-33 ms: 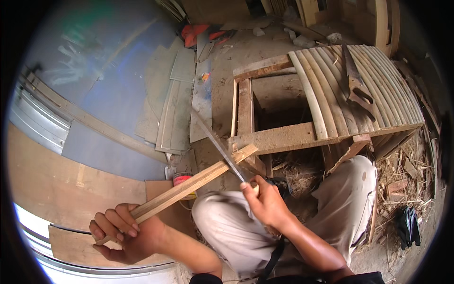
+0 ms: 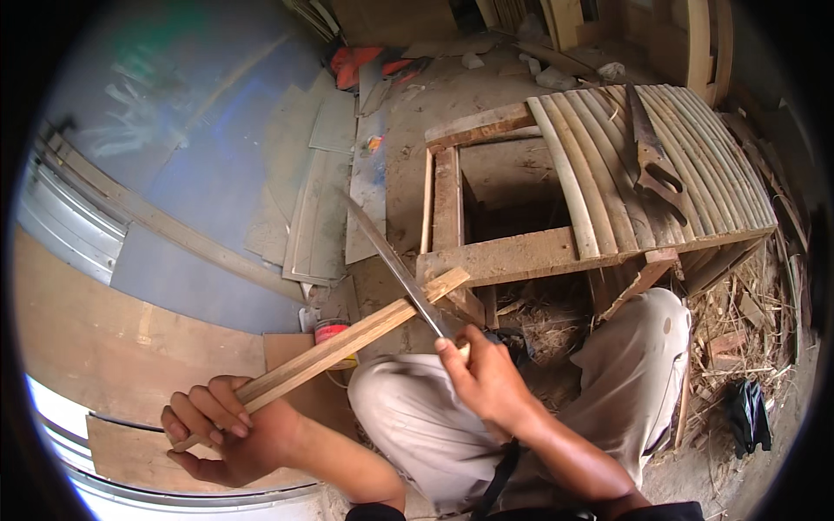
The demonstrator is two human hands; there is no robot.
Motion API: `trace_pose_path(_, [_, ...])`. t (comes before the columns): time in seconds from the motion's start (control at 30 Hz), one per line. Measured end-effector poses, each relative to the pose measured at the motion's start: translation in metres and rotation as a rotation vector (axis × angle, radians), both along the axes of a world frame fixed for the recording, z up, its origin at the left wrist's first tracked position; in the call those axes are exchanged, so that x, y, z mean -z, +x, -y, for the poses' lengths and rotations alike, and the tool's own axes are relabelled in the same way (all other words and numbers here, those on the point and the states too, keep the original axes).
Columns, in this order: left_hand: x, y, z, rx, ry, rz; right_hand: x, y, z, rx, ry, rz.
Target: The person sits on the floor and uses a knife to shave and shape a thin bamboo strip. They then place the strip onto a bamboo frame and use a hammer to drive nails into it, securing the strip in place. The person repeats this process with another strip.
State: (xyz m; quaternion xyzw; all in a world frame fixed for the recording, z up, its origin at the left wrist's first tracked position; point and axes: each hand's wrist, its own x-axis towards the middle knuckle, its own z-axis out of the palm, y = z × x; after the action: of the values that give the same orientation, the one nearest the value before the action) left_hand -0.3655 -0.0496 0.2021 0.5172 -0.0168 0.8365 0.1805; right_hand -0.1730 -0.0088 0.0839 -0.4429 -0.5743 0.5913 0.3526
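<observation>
My left hand (image 2: 230,427) is closed around the lower end of a squared wooden stick (image 2: 339,346), which slants up to the right. The stick's far tip lies by the front corner of a low wooden frame. My right hand (image 2: 486,373) grips the pale handle of a long knife (image 2: 391,259) with a slim blade curved at the tip. The blade crosses the stick near its far end and seems to touch it. Most of the knife's handle is hidden by my fingers.
A handsaw (image 2: 653,165) lies on the rounded slats (image 2: 599,178) of the wooden frame (image 2: 512,252), whose left part is an open gap. Wood shavings (image 2: 721,321) and a black plastic bag (image 2: 749,417) are at right. Behind the stick stands a small tub (image 2: 332,330). Panels (image 2: 326,204) lie at left.
The knife blade has turned slightly, so more of its flat side shows. My right hand has shifted a little left; the stick stays almost in place.
</observation>
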Motion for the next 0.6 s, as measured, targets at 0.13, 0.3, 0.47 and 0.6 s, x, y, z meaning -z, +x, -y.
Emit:
trace_pose_path(0.13, [-0.001,-0.005,-0.005,-0.035,0.011,0.033,-0.004,-0.009,0.02,-0.16,0.152,-0.01])
trace_pose_path(0.3, [-0.003,-0.008,-0.009,-0.057,-0.016,0.044,0.022,-0.005,-0.003,0.075,-0.116,0.03])
trace_pose_path(0.47, [0.005,-0.004,-0.003,-0.156,0.007,0.115,0.025,0.006,-0.014,0.008,-0.186,0.096])
trace_pose_path(0.6, [0.004,-0.018,-0.011,-0.205,-0.033,0.096,0.029,0.0,0.006,-0.252,0.139,0.002])
